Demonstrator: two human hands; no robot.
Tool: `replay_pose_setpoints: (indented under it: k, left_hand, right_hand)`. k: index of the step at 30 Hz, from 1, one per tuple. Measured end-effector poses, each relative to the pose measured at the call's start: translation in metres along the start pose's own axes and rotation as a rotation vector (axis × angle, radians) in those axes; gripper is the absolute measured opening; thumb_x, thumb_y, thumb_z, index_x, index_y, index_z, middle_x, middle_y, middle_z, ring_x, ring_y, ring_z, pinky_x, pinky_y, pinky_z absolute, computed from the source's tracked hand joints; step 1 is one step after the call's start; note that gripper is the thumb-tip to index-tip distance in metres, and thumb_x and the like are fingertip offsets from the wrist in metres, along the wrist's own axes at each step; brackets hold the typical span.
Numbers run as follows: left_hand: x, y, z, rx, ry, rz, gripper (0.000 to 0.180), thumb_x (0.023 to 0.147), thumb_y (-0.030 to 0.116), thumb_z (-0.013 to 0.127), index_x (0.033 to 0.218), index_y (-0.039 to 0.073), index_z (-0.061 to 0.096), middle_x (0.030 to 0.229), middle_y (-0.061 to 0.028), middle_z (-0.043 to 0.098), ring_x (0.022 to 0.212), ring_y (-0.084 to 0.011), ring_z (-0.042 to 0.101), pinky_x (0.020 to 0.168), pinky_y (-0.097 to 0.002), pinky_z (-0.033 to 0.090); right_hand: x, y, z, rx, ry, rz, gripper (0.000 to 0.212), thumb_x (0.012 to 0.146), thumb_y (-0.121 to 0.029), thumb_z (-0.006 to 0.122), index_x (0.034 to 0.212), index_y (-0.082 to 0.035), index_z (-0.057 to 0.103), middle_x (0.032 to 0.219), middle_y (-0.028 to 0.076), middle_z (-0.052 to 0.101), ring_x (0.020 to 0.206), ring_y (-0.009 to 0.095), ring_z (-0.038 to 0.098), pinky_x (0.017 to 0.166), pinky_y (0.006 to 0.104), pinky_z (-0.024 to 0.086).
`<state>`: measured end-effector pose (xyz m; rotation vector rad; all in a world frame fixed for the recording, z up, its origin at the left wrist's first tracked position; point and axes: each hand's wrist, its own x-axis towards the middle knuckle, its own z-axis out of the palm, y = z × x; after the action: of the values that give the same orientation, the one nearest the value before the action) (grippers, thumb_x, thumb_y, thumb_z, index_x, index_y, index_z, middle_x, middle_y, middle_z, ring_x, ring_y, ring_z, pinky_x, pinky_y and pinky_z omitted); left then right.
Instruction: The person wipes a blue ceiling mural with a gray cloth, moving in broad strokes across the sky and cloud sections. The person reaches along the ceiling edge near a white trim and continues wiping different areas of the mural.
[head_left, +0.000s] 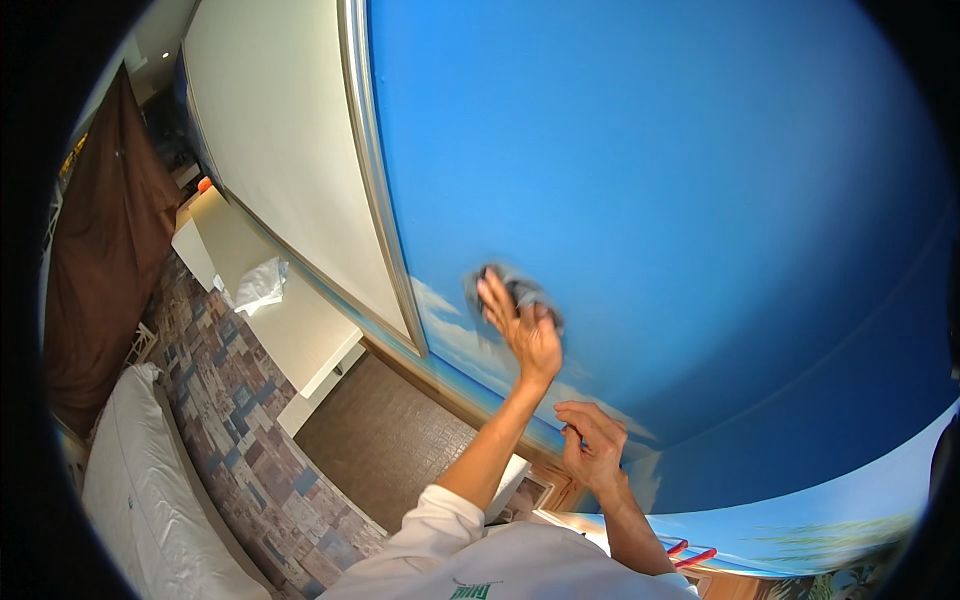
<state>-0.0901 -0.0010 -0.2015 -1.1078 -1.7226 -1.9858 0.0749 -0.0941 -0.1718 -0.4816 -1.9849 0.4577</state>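
A crumpled dark grey cloth (550, 304) lies against a blue wall (640, 180) painted with white clouds. Pressed over it is my left hand (527, 335), its fingers spread on the fabric; both are partly smeared by motion. Lower and to the right, my right hand (597, 440) hovers close to the wall, fingers loosely bent and a little apart. Nothing shows in it. The painted clouds reach along the lower wall around both hands.
A silver-framed white panel (290, 130) borders the blue wall on the left. Below it runs a pale bench or ledge (310, 325) bearing a white plastic bag (262, 285). A brown curtain (105, 260), a white-covered couch or bed (150, 490) and patterned flooring (235, 405) fill the left side.
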Motion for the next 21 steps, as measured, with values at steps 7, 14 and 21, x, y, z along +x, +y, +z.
replay_pose_setpoints:
  k: [7, 14, 21]
  left_hand:
    - [0.074, 0.071, 0.008, 0.0, -0.128, 0.335, 0.049, 0.108, 0.038, 0.04, 0.122, 0.002, 0.07, 0.171, -0.0236, 0.017, 0.156, -0.0525, 0.003, 0.118, -0.0734, -0.001]
    - [-0.09, -0.042, -0.001, 0.08, -0.184, 0.326, 0.038, 0.097, 0.026, 0.055, 0.123, 0.002, 0.066, 0.165, -0.0348, 0.023, 0.148, -0.0645, 0.017, 0.113, -0.0791, 0.012]
    - [-0.106, -0.045, -0.006, 0.01, -0.173, 0.274, 0.029, 0.09, 0.018, 0.055, 0.112, 0.004, 0.068, 0.163, -0.0372, 0.024, 0.149, -0.065, 0.015, 0.114, -0.0783, 0.012]
  right_hand:
    - [-0.004, -0.006, -0.013, 0.008, 0.027, 0.018, 0.022, 0.073, 0.015, 0.06, 0.087, 0.002, 0.07, 0.096, 0.014, 0.075, 0.069, 0.026, 0.07, 0.059, 0.0331, 0.055]
    - [-0.014, -0.004, -0.016, 0.006, 0.029, 0.069, 0.023, 0.073, 0.015, 0.059, 0.088, 0.002, 0.071, 0.096, 0.014, 0.075, 0.071, 0.029, 0.071, 0.061, 0.0347, 0.056]
    - [-0.02, 0.0, -0.022, -0.044, 0.029, 0.077, 0.023, 0.074, 0.015, 0.06, 0.09, 0.001, 0.07, 0.097, 0.014, 0.075, 0.069, 0.029, 0.071, 0.06, 0.0352, 0.056]
